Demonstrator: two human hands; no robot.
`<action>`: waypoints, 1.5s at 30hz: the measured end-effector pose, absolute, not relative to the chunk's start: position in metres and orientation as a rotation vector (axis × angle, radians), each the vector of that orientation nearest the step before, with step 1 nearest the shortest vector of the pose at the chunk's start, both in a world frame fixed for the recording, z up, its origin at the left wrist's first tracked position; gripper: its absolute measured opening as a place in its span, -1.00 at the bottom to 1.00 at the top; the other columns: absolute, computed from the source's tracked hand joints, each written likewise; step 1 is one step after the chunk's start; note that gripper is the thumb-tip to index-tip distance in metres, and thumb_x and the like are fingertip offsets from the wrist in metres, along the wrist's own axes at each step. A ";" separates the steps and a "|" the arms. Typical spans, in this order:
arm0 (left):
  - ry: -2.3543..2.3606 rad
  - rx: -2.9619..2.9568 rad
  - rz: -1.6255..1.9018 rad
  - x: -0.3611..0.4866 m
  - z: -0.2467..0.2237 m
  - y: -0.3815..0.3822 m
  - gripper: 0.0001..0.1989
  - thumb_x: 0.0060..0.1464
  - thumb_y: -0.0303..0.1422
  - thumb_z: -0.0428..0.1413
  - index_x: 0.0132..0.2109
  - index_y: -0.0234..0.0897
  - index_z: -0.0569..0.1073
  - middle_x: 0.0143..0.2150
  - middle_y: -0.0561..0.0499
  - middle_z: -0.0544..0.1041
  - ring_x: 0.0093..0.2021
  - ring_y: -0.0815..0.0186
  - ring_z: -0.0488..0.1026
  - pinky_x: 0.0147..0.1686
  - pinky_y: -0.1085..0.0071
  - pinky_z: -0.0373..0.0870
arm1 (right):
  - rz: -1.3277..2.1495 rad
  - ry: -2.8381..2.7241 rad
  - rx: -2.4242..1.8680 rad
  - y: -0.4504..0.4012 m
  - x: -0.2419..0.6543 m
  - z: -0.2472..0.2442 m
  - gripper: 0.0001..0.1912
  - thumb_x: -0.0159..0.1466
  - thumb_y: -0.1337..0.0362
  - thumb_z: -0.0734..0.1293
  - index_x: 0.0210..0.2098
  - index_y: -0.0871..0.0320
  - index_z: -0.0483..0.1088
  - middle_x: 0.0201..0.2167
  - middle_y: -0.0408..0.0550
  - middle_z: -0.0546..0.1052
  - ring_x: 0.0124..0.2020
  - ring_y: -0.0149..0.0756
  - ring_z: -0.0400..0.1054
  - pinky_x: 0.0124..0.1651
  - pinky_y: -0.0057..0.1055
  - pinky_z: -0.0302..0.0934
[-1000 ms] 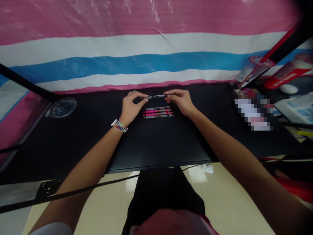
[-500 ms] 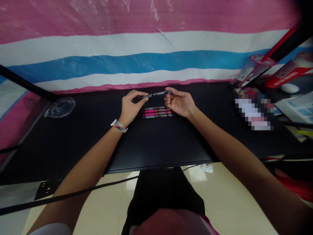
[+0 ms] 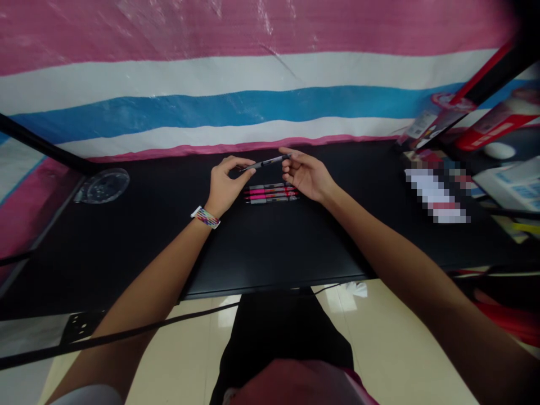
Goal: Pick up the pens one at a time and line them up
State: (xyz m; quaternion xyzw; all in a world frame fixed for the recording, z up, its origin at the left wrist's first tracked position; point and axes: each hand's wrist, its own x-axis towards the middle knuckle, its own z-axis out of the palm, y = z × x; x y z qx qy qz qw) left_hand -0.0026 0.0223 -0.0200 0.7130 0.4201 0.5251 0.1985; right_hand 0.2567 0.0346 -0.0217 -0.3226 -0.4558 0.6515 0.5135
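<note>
Biggest first: striped plastic sheet (image 3: 211, 109) hangs across the back, pink, white and blue bands. Black bench (image 3: 270, 247) runs right up to it. Far right on the bench: a red bottle (image 3: 491, 126), with a clear tub (image 3: 426, 125) left of it (both blurred, can't read labels). Far left, near the back: a clear round lid (image 3: 107, 185).

My left grip (image 3: 225, 183): thumb and index pinched on the left end of the grey pen. My right grip (image 3: 310, 175): fingers half curled, fingertips at the pen's other end; can't tell if they're clamped on it.

Pen row (image 3: 270, 194): looks like four, side by side on the bench, grey outside, pink inside.

Grey pen (image 3: 268, 162) spans between both grips, just beyond the row, right end tilted up. Smallest: multicoloured wristband (image 3: 206, 216), left wrist.
</note>
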 end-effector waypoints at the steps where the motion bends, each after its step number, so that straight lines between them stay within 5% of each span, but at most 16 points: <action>1: 1.184 2.004 1.465 -0.003 -0.020 0.022 -0.88 0.26 -0.32 0.39 -0.06 -0.13 0.76 -0.11 -0.04 0.76 -0.08 0.16 0.65 0.05 0.17 0.58 | 1.542 -1.093 -0.783 0.034 0.255 -0.022 -0.63 0.33 0.03 0.57 0.05 0.04 0.64 -0.24 -0.05 0.66 -0.21 -0.24 0.53 -0.08 -0.27 0.53; 7: 1.237 2.036 1.409 -0.006 -0.022 0.024 -0.84 0.37 -0.19 0.32 -0.08 -0.14 0.75 -0.14 -0.04 0.73 -0.10 0.17 0.63 0.05 0.19 0.55 | 1.434 -1.162 -0.736 0.031 0.253 -0.023 -0.65 0.26 0.04 0.67 -0.07 0.09 0.71 -0.27 -0.04 0.68 -0.26 -0.27 0.51 -0.09 -0.24 0.53; 16: 1.229 1.930 1.354 -0.007 -0.018 0.023 -0.40 0.52 0.06 0.11 -0.43 -0.20 0.59 -0.49 0.01 0.51 -0.41 0.30 0.45 -0.24 0.29 0.43 | 1.433 -1.259 -0.729 0.027 0.257 -0.016 -0.64 0.25 0.04 0.67 -0.05 0.06 0.71 -0.24 -0.05 0.70 -0.23 -0.25 0.55 0.00 -0.18 0.55; 24: 1.112 1.887 1.397 -0.006 -0.026 0.028 -0.81 0.27 -0.16 0.41 -0.10 -0.15 0.75 -0.09 -0.06 0.75 -0.09 0.19 0.67 0.00 0.22 0.61 | 1.477 -1.125 -0.755 0.030 0.256 -0.019 -0.78 0.28 0.18 0.59 -0.11 0.10 0.71 -0.30 -0.05 0.67 -0.29 -0.30 0.51 -0.10 -0.28 0.53; 32: 1.121 1.913 1.445 -0.005 -0.026 0.029 -0.82 0.27 -0.15 0.42 -0.10 -0.13 0.77 -0.14 -0.05 0.74 -0.15 0.21 0.66 -0.09 0.24 0.59 | 1.749 -0.915 -0.745 0.028 0.259 -0.009 -0.68 0.38 0.10 0.38 -0.02 0.12 0.65 -0.25 0.02 0.70 -0.20 -0.22 0.58 -0.06 -0.30 0.57; 37: 1.112 1.938 1.438 -0.003 -0.025 0.026 -0.78 0.28 -0.10 0.42 -0.10 -0.13 0.77 -0.15 -0.05 0.74 -0.14 0.19 0.66 -0.09 0.23 0.58 | 1.703 -0.854 -0.791 0.029 0.255 -0.012 -0.81 0.40 0.17 0.40 -0.08 0.08 0.62 -0.32 -0.04 0.69 -0.26 -0.24 0.59 -0.06 -0.29 0.58; 42: 1.098 1.939 1.431 -0.004 -0.025 0.026 -0.79 0.29 -0.13 0.42 -0.11 -0.15 0.75 -0.14 -0.05 0.73 -0.14 0.19 0.66 -0.07 0.23 0.59 | 1.660 -0.958 -0.748 0.028 0.253 -0.012 -0.66 0.43 -0.04 0.45 -0.09 0.10 0.65 -0.31 -0.01 0.70 -0.24 -0.21 0.60 -0.12 -0.28 0.57; 45: 1.119 1.952 1.426 -0.005 -0.025 0.027 -0.82 0.28 -0.16 0.42 -0.11 -0.14 0.75 -0.14 -0.04 0.73 -0.13 0.20 0.66 -0.06 0.22 0.59 | 1.499 -1.088 -0.746 0.026 0.252 -0.013 -0.69 0.31 0.03 0.60 -0.11 0.10 0.67 -0.32 -0.05 0.69 -0.30 -0.28 0.55 -0.17 -0.33 0.52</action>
